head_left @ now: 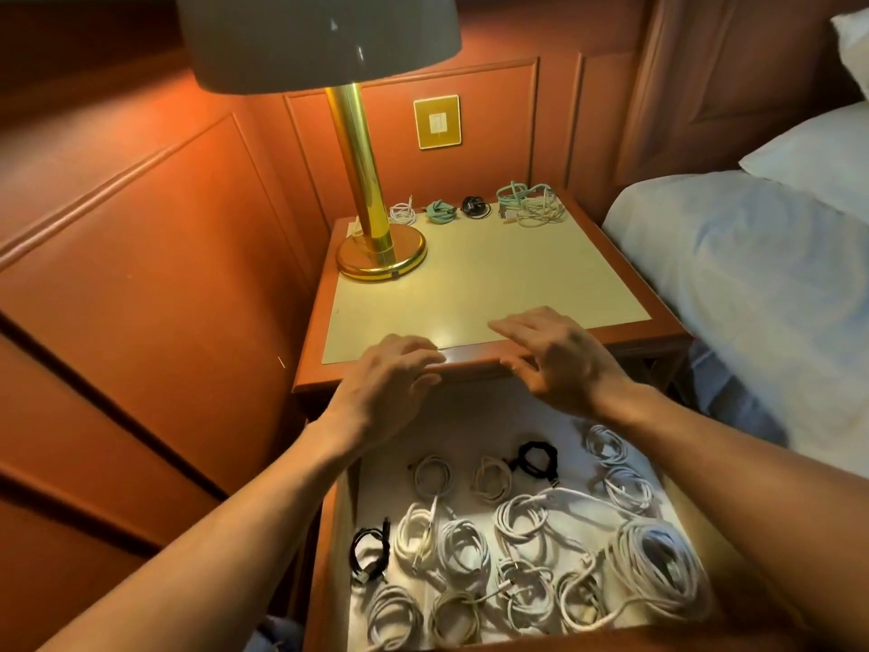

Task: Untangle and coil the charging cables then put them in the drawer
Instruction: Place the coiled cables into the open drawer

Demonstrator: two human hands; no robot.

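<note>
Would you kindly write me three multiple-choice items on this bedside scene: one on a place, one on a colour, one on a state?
1. Where does the tangled cable pile lie?
A) on the floor B) on the nightstand's back right corner C) on a chair
2. What colour is the small coil just left of that pile?
A) black B) red C) yellow
3. How is the drawer?
A) shut B) open, holding coiled cables C) open, holding nothing

Answers: 1 B, the pile sits by the wall at the nightstand's far right; 2 A, it looks black beside the green coil; 3 B, it is pulled out with many coils inside.
</note>
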